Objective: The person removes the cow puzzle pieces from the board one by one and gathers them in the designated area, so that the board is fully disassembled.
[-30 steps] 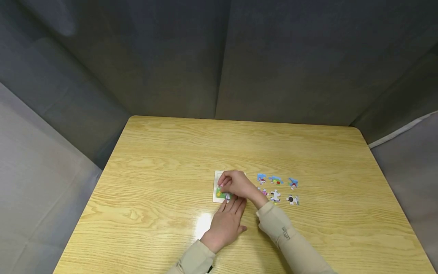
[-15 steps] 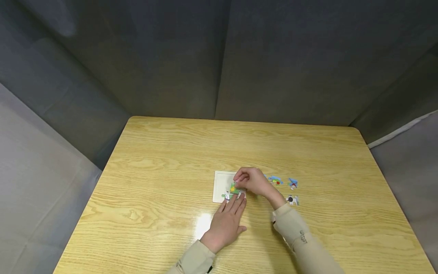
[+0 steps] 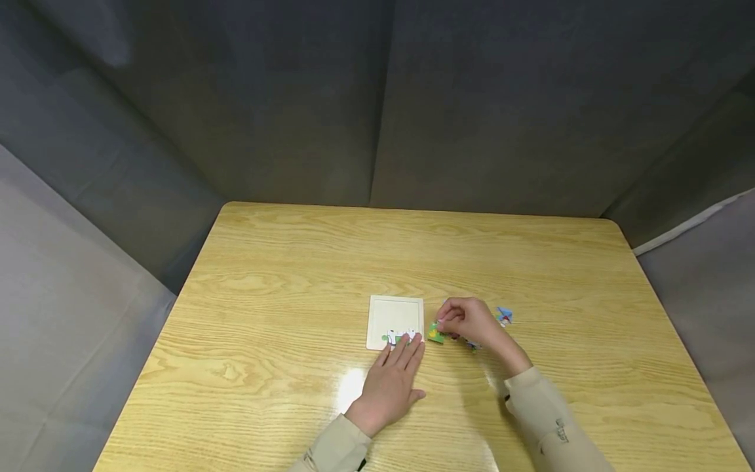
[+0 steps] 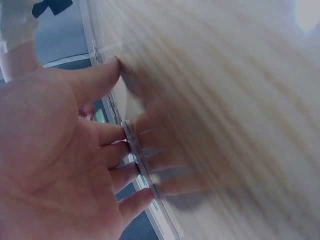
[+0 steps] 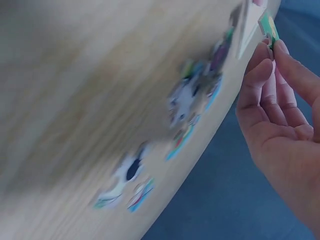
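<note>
My right hand (image 3: 470, 321) pinches a green and yellow jigsaw piece (image 3: 435, 333) between thumb and finger, just right of the white puzzle tray (image 3: 396, 310). In the right wrist view the same piece (image 5: 269, 26) stands up from the fingertips. The left hand (image 3: 389, 388) lies with straight fingers across the tray's lower edge, its fingertips on pieces (image 3: 392, 337) set along the bottom. The left wrist view shows those fingers (image 4: 131, 204) touching the tray rim. Part of the bottom row is hidden beneath them.
Several loose jigsaw pieces lie right of the tray, mostly hidden by my right hand in the head view. A blue piece (image 3: 504, 315) shows past it. One with a black spot (image 5: 132, 170) appears in the right wrist view. The wooden table (image 3: 283, 275) extends around.
My right hand has lifted the green piece from the tray's lower left and carried it rightward beyond the tray's right edge. The left hand has stayed in place.
</note>
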`<state>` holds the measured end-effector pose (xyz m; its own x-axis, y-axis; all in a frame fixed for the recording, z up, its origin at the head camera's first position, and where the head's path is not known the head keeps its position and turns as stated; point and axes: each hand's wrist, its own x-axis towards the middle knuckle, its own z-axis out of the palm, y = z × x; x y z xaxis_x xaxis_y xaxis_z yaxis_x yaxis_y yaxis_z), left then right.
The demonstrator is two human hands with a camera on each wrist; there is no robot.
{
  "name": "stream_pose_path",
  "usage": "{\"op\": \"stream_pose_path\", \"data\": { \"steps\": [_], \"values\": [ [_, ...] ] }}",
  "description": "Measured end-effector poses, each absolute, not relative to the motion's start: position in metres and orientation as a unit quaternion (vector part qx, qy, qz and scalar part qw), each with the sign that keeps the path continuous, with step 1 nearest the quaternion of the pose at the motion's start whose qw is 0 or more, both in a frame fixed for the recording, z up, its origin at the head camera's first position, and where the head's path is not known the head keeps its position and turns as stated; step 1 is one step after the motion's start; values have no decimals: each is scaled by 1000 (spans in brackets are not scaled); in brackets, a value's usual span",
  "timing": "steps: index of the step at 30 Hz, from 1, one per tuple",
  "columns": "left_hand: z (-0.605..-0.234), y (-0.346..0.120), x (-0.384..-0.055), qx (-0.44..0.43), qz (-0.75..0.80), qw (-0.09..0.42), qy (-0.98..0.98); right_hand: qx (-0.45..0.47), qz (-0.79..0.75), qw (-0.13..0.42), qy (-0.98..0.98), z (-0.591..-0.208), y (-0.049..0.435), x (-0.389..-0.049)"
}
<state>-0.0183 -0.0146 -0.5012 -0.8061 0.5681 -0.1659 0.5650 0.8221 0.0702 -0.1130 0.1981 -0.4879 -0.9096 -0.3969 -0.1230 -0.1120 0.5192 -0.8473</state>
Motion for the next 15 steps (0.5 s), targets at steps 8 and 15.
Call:
{"op": "stream_pose_path", "data": {
  "steps": [8, 15],
  "values": [
    [-501, -15, -18, 298, 6, 88, 951, -141, -434, 143, 878, -493, 213, -95],
    [-499, -15, -18, 300, 12, 86, 950, -153, -413, 121, 890, -499, 213, -85]
  ]
}}
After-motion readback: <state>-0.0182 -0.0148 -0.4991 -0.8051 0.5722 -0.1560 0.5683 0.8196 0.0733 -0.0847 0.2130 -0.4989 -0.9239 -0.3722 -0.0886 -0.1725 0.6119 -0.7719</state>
